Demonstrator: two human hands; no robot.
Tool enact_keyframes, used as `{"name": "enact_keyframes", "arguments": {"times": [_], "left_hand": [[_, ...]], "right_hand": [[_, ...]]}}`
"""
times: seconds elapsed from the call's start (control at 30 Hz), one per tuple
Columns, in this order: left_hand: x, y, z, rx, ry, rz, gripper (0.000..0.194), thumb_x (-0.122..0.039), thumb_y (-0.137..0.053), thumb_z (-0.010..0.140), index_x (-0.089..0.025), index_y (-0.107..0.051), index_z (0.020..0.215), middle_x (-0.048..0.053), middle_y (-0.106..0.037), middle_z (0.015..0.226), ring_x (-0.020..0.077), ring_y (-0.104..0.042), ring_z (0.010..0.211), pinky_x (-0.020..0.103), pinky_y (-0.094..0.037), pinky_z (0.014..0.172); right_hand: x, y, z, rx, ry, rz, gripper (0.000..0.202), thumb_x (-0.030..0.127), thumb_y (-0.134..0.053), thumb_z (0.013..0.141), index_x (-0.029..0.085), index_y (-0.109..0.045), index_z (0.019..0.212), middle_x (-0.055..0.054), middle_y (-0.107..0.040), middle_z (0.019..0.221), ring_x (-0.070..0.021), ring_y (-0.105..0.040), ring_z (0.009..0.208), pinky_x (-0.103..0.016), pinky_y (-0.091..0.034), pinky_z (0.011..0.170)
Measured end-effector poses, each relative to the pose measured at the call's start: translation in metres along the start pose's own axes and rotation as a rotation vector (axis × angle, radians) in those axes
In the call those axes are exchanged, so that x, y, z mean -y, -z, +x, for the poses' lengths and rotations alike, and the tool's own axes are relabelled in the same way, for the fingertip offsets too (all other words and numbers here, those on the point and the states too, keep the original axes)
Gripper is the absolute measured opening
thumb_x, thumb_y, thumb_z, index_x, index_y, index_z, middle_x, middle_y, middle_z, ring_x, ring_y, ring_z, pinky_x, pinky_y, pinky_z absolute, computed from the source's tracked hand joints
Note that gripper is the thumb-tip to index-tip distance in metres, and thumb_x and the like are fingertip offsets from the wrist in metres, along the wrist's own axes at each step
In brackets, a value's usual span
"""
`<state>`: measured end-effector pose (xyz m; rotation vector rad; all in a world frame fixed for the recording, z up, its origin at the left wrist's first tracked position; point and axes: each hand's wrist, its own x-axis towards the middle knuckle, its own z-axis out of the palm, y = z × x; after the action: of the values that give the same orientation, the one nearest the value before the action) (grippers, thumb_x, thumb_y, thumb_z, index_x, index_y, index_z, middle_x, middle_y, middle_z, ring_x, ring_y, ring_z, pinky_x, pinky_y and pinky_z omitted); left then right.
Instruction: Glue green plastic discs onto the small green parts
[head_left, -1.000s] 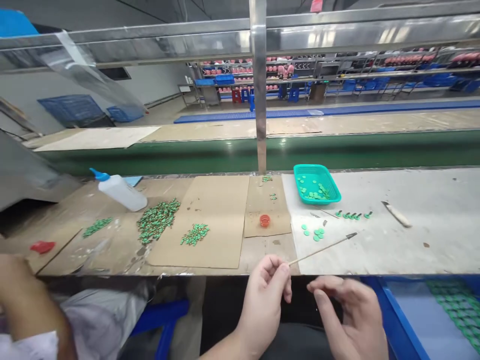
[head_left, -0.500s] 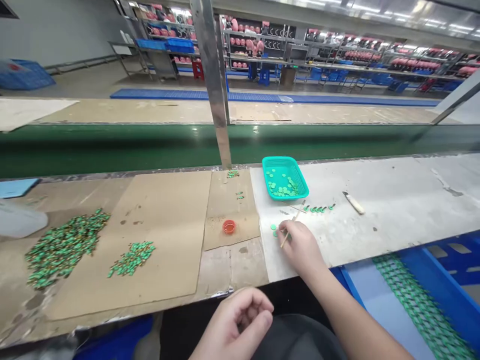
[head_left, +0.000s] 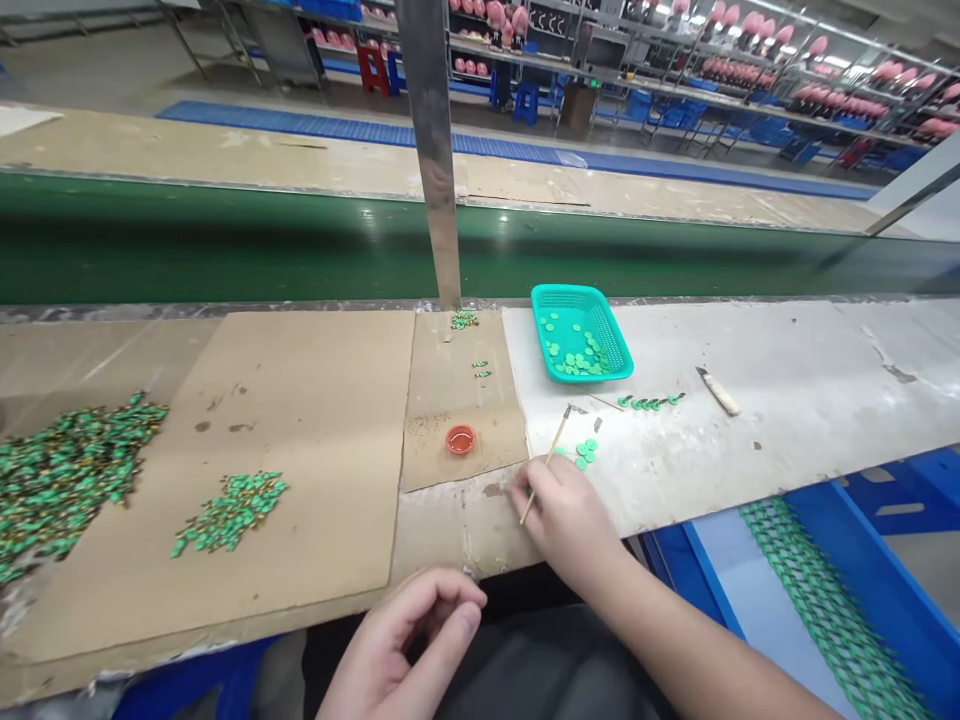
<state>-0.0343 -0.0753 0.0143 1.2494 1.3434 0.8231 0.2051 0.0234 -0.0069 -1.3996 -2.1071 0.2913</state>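
At far left on your bench (head_left: 787,400), a large heap of green parts (head_left: 60,480) lies loose on brown cardboard (head_left: 300,400). A smaller heap (head_left: 229,512) sits just right of it, on the same sheet.

Your left hand (head_left: 397,650) hangs below the bench edge, fingers curled loosely, grip empty.

A small orange cap (head_left: 460,439) stands open side up on the narrow cardboard piece; contents not discernible.

Your right hand (head_left: 562,515) rests at the bench front, grip closed on a thin stick (head_left: 546,464). The stick slants up and away, its dark tip near a few loose green discs (head_left: 586,452) on the grey mat.

Behind these, the teal mesh basket (head_left: 592,310) holds a shallow scatter of green discs along its near side. A short row of small green pieces (head_left: 651,402) lies right of the basket's front corner, with a pale-handled tool (head_left: 718,391) beyond.

At far right, below the bench, a blue bin (head_left: 885,570) holds a band of green pieces.
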Motion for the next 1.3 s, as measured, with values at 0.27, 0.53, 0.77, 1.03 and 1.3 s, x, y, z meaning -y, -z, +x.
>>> {"name": "enact_keyframes", "arguments": {"times": [0.27, 0.53, 0.77, 1.03, 1.3], "left_hand": [[-0.004, 0.004, 0.010, -0.116, -0.146, 0.051, 0.028, -0.052, -0.076, 0.106, -0.029, -0.087, 0.094, 0.002, -0.085, 0.090, 0.0205, -0.084, 0.083, 0.020, -0.066, 0.075], [-0.009, 0.004, 0.018, -0.146, -0.318, 0.175, 0.020, -0.036, -0.072, 0.109, -0.028, -0.083, 0.095, 0.001, -0.084, 0.091, 0.0180, -0.082, 0.079, 0.020, -0.063, 0.066], [-0.016, -0.008, 0.042, -0.196, -0.343, 0.119, 0.010, -0.031, -0.075, 0.106, -0.027, -0.084, 0.106, 0.000, -0.077, 0.084, 0.0127, -0.069, 0.065, 0.020, -0.058, 0.063], [-0.034, -0.043, 0.051, 0.202, 0.219, -0.710, 0.056, -0.070, -0.096, 0.087, -0.022, -0.085, 0.114, -0.004, -0.063, 0.074, 0.0058, -0.044, 0.049, 0.017, -0.035, 0.043], [-0.030, -0.060, 0.050, 0.119, 0.209, -0.821, 0.058, -0.071, -0.101, 0.083, -0.021, -0.089, 0.111, 0.001, -0.072, 0.079, 0.0047, -0.046, 0.049, 0.018, -0.037, 0.044]], "right_hand": [[0.003, 0.021, 0.000, 0.118, 0.113, 0.174, 0.022, 0.005, -0.057, 0.106, 0.026, -0.064, 0.110, -0.007, -0.081, 0.108, -0.0252, -0.074, 0.099, -0.038, -0.059, 0.089], [0.009, 0.005, -0.005, 0.087, 0.059, 0.227, 0.011, 0.018, -0.067, 0.111, 0.026, -0.069, 0.103, -0.008, -0.075, 0.096, -0.0282, -0.069, 0.093, -0.041, -0.055, 0.083], [0.029, 0.043, -0.019, -0.092, -0.345, 0.954, 0.058, 0.066, -0.040, 0.125, 0.029, -0.083, 0.113, -0.004, -0.074, 0.084, -0.0231, -0.068, 0.078, -0.037, -0.055, 0.076], [0.044, 0.053, -0.012, 0.059, -0.671, 1.696, 0.056, 0.076, -0.067, 0.112, 0.027, -0.083, 0.089, 0.003, -0.056, 0.062, -0.0154, -0.041, 0.059, -0.029, -0.039, 0.064], [0.049, 0.045, -0.020, 0.066, -0.740, 1.725, 0.058, 0.079, -0.072, 0.107, 0.025, -0.077, 0.086, 0.003, -0.054, 0.060, -0.0158, -0.042, 0.059, -0.030, -0.040, 0.063]]}}
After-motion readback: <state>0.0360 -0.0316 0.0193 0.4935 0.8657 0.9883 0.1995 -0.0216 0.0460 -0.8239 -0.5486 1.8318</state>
